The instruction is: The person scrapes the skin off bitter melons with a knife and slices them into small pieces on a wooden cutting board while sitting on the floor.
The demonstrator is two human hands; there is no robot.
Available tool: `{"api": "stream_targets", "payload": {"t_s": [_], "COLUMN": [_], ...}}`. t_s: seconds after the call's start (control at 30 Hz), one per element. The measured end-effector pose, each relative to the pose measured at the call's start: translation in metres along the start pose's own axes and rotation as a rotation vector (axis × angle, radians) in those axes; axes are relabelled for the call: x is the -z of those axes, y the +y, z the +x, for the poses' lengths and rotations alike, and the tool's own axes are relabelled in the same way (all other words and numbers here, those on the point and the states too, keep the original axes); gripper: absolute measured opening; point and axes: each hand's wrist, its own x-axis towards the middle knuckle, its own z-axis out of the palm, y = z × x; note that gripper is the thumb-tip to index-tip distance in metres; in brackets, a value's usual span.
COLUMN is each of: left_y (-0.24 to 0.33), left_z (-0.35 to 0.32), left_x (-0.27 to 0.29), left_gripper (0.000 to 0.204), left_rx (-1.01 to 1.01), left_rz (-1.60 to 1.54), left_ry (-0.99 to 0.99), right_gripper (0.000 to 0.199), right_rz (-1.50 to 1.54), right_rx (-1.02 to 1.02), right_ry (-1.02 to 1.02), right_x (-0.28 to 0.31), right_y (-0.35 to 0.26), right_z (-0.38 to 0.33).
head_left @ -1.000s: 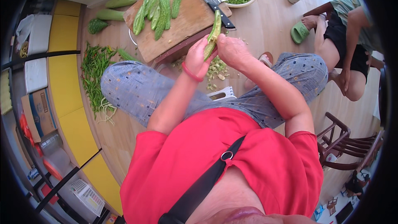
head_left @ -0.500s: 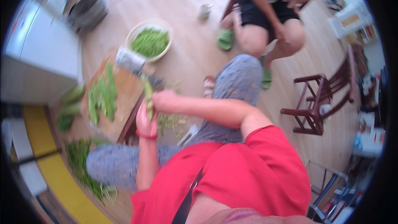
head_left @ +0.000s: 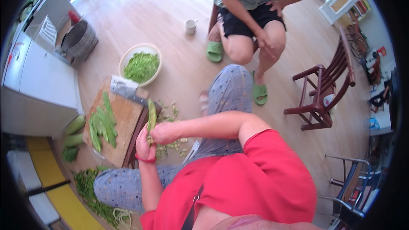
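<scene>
My left hand point(head_left: 144, 144), with a red band at the wrist, is closed round the lower part of a long, hollowed green gourd half point(head_left: 152, 113). The fingers of my right hand point(head_left: 165, 133) are closed against the same piece, near its lower end; whether they also hold something small is hidden. Beside my hands, several green gourd pieces point(head_left: 103, 123) lie on a wooden cutting board point(head_left: 123, 138). A cleaver point(head_left: 124, 87) rests on the board's far edge, its dark handle pointing right. Pale scraps point(head_left: 170, 148) are scattered on the floor beside my hands.
Beyond the board stands a pale bowl point(head_left: 122, 69) of green shreds. Whole green vegetables point(head_left: 75, 124) and leafy greens point(head_left: 87, 181) lie left. A seated person point(head_left: 255, 21) in green slippers, a mug point(head_left: 191, 27), a wooden chair point(head_left: 317, 96) and a metal bucket point(head_left: 79, 40) are around.
The view has shifted, so the surroundings sit differently in it. Both hands keep hold of the gourd half, with my right hand now lower along it. The other person's hand has shifted over the knee.
</scene>
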Motion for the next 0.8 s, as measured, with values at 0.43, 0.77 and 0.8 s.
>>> {"api": "stream_targets", "payload": {"t_s": [0.43, 0.77, 0.8], "left_y": [0.008, 0.007, 0.008], "left_z": [0.008, -0.004, -0.004], "left_x": [0.022, 0.004, 0.005], "left_gripper": [0.042, 0.036, 0.035], "left_rx": [0.089, -0.086, -0.062], "left_rz": [-0.342, -0.18, -0.186], "left_ry": [-0.041, 0.029, 0.004], "right_gripper": [0.013, 0.02, 0.02], "right_rz": [0.046, -0.093, -0.082], "right_rx": [-0.02, -0.134, -0.104], "right_ry": [0.005, -0.03, -0.039], "right_x": [0.0, 0.0, 0.003], "right_y": [-0.003, -0.012, -0.012], "right_z": [0.003, 0.017, 0.017]}}
